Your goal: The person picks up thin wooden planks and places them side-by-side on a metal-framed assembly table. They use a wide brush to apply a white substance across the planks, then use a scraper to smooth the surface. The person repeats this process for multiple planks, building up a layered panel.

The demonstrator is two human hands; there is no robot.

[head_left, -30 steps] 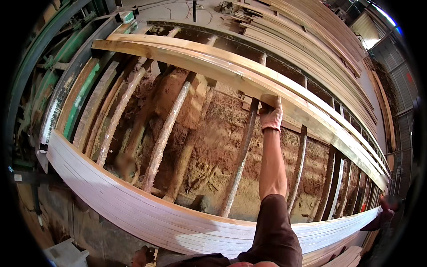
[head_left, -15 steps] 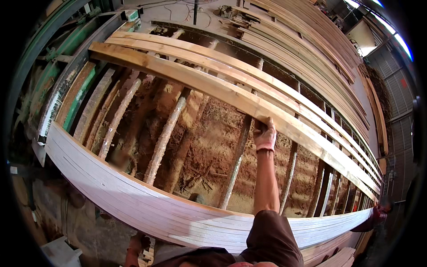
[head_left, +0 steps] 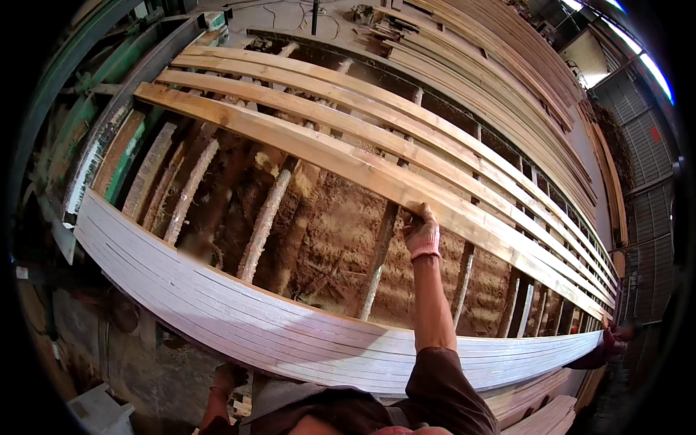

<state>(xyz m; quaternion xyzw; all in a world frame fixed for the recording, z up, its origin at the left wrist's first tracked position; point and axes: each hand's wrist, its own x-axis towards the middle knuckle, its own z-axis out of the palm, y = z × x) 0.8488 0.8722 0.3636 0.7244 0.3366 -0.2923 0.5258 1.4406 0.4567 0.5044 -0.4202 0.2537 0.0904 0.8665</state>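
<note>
A long bare wooden plank [head_left: 319, 156] lies slantwise across rough metal bars. Its near edge is gripped by my right hand [head_left: 420, 233], in a pale glove, fingers curled over the wood. Several similar planks, such as this pale plank [head_left: 362, 105], lie just beyond it with gaps between. Low at the left, beside my body, hangs my left hand [head_left: 230, 377]; its fingers are too dark to make out. Between the hands runs a row of white-faced boards [head_left: 239, 319], standing tightly side by side.
Crossbars [head_left: 267, 221] span a pit of brown debris [head_left: 341, 232]. A green and black metal frame [head_left: 101, 145] stands at the left. Stacked timber [head_left: 500, 94] fills the far right. At the right end, a person's dark sleeve [head_left: 612, 344] shows by the planks.
The gripped plank has come a little toward me and to the left, with my right hand on it. Wider gaps now show between the planks. My left hand has risen slightly.
</note>
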